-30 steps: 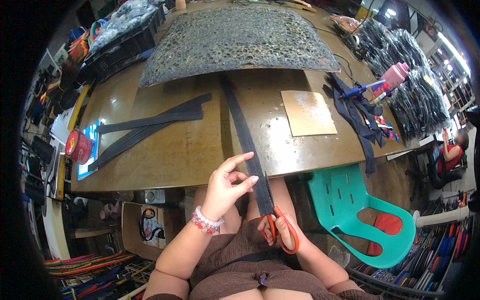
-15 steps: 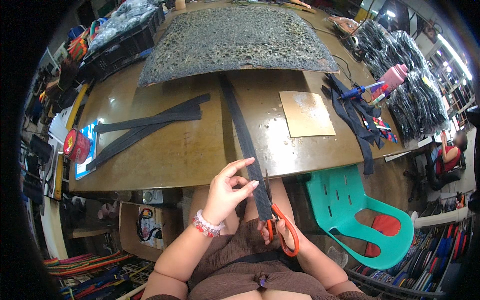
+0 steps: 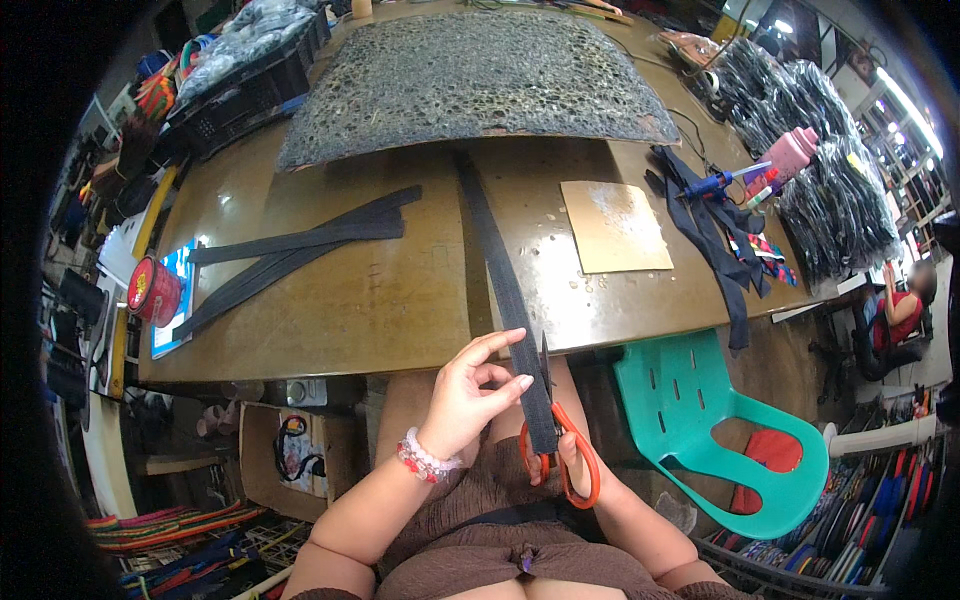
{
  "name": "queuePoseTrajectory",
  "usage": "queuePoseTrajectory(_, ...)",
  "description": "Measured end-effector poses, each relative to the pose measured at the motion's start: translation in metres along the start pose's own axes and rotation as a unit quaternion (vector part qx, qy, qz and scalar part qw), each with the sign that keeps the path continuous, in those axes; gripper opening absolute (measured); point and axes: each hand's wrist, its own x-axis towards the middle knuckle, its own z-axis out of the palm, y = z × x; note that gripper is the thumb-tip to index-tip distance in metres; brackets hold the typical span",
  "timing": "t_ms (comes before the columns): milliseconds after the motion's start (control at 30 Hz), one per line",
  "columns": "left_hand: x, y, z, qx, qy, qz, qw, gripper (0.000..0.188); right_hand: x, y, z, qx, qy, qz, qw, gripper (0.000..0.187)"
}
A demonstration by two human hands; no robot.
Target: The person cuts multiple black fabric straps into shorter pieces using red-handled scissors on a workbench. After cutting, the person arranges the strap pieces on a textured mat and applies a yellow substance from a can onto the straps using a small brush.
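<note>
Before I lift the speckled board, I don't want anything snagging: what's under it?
The black strip reaches the near edge of the board; anything farther under is covered, so I can't tell.

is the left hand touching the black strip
Touching: the head view shows the left hand with its thumb tip overlapping the near face of the black strip and its index fingertip against the strip a little higher up.

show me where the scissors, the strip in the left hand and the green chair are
Scissors (image 3: 566,416): head view, on the orange handle.
Black strip (image 3: 503,280): head view, about midway along its length.
Green chair (image 3: 692,425): head view, on the panel below its slots.
</note>
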Motion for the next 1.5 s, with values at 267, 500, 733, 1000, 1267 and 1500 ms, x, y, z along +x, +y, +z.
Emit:
queuePoseTrajectory(267,-0.002,-0.002,-0.003,-0.018,0.008,-0.015,1.000,0.053,0.000,-0.003,-0.005,-0.025,-0.012,0.078,0.997,0.077)
queuePoseTrajectory(500,-0.017,-0.007,0.007,-0.017,-0.013,-0.009,1.000,0.054,0.003,-0.004,-0.004,-0.011,0.043,0.024,0.999,0.073)
queuePoseTrajectory(733,0.009,0.000,-0.009,0.017,0.002,-0.020,1.000,0.052,-0.005,-0.009,-0.008,-0.033,0.025,0.107,0.993,0.065)
queuePoseTrajectory(1000,0.027,0.002,-0.020,-0.027,0.014,-0.006,1.000,0.039,0.006,0.015,-0.012,-0.168,0.046,-0.042,0.984,0.051)
queuePoseTrajectory(1267,0.016,0.002,-0.016,-0.016,0.051,0.021,0.998,0.038,0.011,0.014,-0.003,-0.123,0.074,-0.083,0.986,0.046)
queuePoseTrajectory(1500,0.009,0.003,-0.009,0.004,0.024,0.025,0.999,0.041,0.013,0.019,-0.014,-0.138,0.045,-0.048,0.988,0.057)
